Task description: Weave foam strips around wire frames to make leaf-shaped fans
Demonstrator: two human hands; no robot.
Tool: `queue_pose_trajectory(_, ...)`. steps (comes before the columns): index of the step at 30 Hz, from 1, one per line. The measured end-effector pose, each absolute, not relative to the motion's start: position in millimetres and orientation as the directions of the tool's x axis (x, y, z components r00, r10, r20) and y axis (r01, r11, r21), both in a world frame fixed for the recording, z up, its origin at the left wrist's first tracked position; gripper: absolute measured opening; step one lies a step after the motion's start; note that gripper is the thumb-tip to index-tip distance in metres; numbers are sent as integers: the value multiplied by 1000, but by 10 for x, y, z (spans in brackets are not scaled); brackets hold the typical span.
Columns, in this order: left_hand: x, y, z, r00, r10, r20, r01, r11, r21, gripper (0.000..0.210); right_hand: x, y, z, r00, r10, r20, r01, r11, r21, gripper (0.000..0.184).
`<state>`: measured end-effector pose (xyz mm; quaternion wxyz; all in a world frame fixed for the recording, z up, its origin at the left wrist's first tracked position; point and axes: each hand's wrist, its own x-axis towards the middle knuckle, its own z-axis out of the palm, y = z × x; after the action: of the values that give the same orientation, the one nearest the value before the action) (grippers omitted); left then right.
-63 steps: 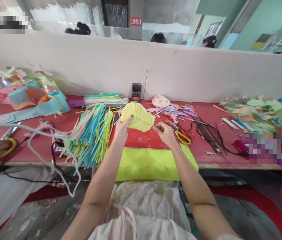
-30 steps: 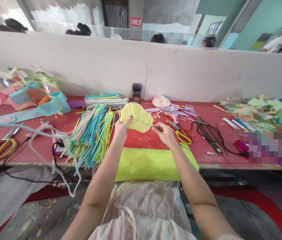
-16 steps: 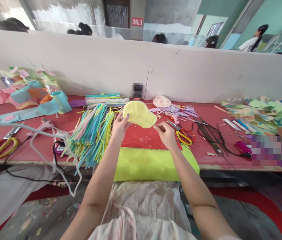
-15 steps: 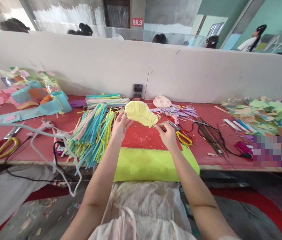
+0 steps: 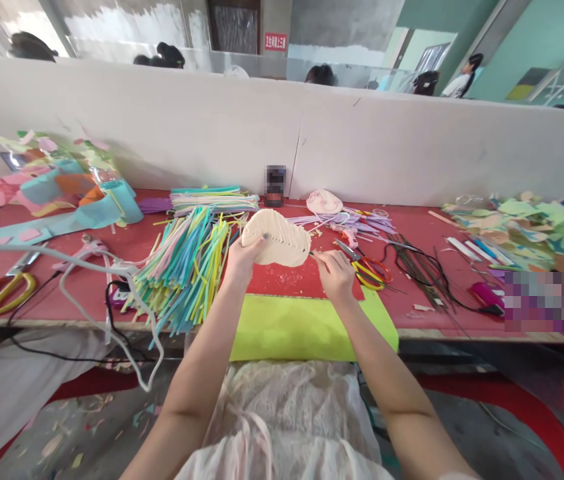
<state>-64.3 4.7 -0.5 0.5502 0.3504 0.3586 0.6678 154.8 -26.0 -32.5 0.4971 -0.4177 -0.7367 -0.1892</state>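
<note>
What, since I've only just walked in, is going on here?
A person's left hand holds up a rounded cream piece with a row of small marks, above a red mat. The right hand is at the piece's right end, seemingly pinching a thin dark thing, too small to identify. Coloured strips lie to the left, scissors to the right.

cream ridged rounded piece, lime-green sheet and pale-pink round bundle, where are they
Cream ridged rounded piece [image 5: 283, 244], head view: middle of its ridged face
Lime-green sheet [image 5: 289, 328], head view: middle of its surface
Pale-pink round bundle [image 5: 323, 202], head view: visible middle
</note>
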Motion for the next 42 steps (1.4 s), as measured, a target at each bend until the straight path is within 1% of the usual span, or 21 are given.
queue_pose_trajectory(5,-636,8,59,-207,976,70,-435,-156,887,55,1521,-268,-305,-147,407,902,805,579,-130,12)
queue_pose_trajectory(7,-650,0,85,-196,979,58,-419,-137,898,57,1517,-268,-297,-132,437,889,792,587,-171,13)
queue_pose_trajectory(10,-672,-21,104,-162,985,59,-405,-121,906,56,1512,-278,-277,-98,516,851,755,596,-274,15)
queue_pose_trajectory(12,-691,-36,110,-180,979,92,-356,-152,922,54,1503,-291,-252,-94,564,821,734,596,-326,16)
queue_pose_trajectory(15,-729,-36,118,-215,966,146,-276,-203,940,52,1477,-313,-194,-108,613,783,721,590,-363,17)
queue_pose_trajectory(17,-760,-11,116,-182,973,143,-308,-195,931,53,1454,-323,-143,-107,636,764,707,589,-391,17)
queue_pose_trajectory(19,-792,31,99,-132,985,115,-387,-158,908,54,1438,-324,-88,-105,661,743,678,594,-433,18)
queue_pose_trajectory(22,-842,102,45,-127,990,59,-470,-113,875,54,1461,-306,-14,-129,746,654,623,574,-532,23)
queue_pose_trajectory(25,-895,162,-8,-167,985,45,-479,-121,869,53,1554,-269,18,-187,852,490,574,499,-649,29)
queue_pose_trajectory(28,-932,196,-26,-165,984,68,-467,-139,873,52,1663,-230,10,-208,909,360,548,414,-727,28)
queue_pose_trajectory(31,-935,203,-28,-166,983,77,-448,-145,882,53,1722,-217,-1,-214,921,326,540,390,-746,26)
queue_pose_trajectory(37,-891,179,-71,-215,974,67,-372,-145,917,54,1722,-242,-16,-239,874,424,545,482,-686,24)
queue_pose_trajectory(42,-850,162,-89,-220,971,94,-279,-155,948,54,1728,-236,-110,-222,879,422,563,469,-681,27)
